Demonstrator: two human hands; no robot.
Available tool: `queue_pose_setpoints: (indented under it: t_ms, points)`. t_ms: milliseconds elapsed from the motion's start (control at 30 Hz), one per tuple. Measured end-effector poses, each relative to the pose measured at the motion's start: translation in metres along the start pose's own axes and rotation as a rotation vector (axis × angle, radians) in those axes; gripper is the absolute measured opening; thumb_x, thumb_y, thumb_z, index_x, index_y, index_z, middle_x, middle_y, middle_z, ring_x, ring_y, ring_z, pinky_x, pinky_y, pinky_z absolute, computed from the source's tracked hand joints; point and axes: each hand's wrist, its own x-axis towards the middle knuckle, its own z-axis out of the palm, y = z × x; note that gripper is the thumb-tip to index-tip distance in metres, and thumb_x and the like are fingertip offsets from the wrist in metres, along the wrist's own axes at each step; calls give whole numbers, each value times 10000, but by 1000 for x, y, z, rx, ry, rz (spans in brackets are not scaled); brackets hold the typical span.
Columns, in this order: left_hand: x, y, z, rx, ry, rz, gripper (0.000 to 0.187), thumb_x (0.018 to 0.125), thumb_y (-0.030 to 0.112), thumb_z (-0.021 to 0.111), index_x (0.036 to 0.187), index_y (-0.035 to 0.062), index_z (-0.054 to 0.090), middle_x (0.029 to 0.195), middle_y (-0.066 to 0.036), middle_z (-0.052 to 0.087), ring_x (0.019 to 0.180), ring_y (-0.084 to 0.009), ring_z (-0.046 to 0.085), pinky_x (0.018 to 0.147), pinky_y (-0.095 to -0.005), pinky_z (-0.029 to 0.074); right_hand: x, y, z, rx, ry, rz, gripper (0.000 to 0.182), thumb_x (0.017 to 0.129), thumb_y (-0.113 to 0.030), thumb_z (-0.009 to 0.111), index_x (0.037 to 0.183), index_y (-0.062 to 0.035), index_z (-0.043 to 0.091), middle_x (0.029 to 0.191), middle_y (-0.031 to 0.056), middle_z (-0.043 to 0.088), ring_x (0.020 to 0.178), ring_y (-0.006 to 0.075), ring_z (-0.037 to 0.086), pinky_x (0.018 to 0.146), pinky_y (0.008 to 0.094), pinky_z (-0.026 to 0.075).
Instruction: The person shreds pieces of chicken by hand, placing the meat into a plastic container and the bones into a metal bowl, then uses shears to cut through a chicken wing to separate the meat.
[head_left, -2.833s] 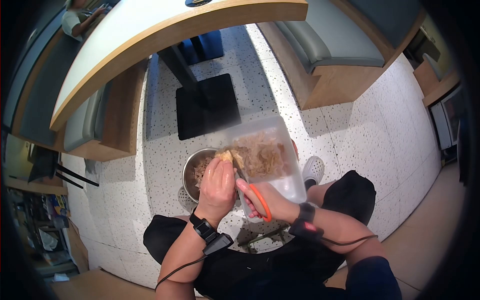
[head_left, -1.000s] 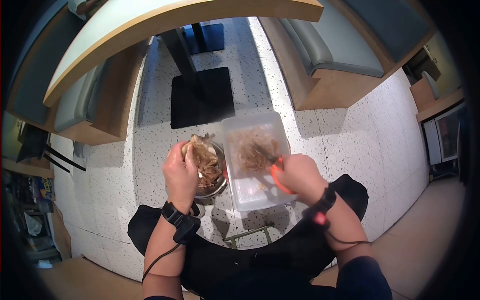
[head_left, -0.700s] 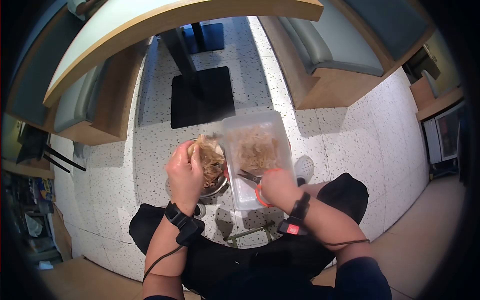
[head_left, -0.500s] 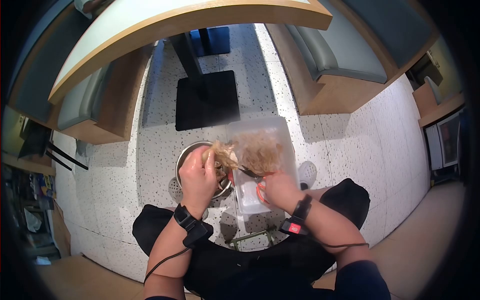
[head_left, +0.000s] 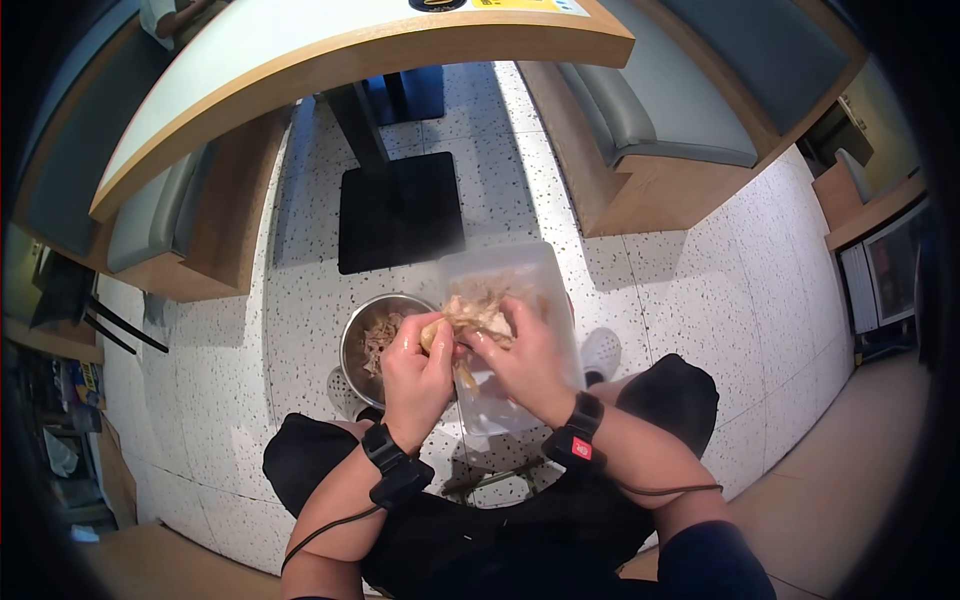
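Between my two hands is a pale, stringy piece of meat (head_left: 482, 314) that looks like chicken. My left hand (head_left: 415, 378) is closed on its left end, with the thumb against the index finger. Fingers of my right hand (head_left: 530, 362) pinch the other end. Below the hands sits a translucent plastic bin (head_left: 556, 268) with shredded light-brown pieces in it, partly hidden by the meat. To the left stands a round steel bowl (head_left: 349, 345) holding brownish meat scraps (head_left: 378, 343). My left hand covers part of its right side.
A wood-edged white table (head_left: 330, 55) stands ahead on a black pedestal base (head_left: 400, 212). Padded benches (head_left: 675, 100) flank it. Another person's arm (head_left: 183, 18) shows at the far left of the table. My knees and shoes are beside the containers.
The orange-handled scissors in my right hand have gone from sight. That hand has moved up and left onto the meat. My left hand has moved right, from the bowl toward the bin.
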Motion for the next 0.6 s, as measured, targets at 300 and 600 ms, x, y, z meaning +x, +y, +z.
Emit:
queue_pose_setpoints:
  t_ms: [300,600]
  points:
    - [9,-11,-7,-538,-307,-359,252,989,22,562,1216,-62,631,1125,-114,720,1027,-147,695,896,-274,540,5,4,-23,-294,41,-344,518,827,-193,794,1242,44,593,1124,230,685,1030,397,679,917,457,548]
    - [22,-24,-33,-608,-807,-552,191,996,58,608,1160,-9,680,1004,-43,707,827,-118,658,826,-269,540,2,3,-28,-348,-116,-659,553,820,-263,832,1222,40,603,1109,219,684,1011,371,687,888,424,564]
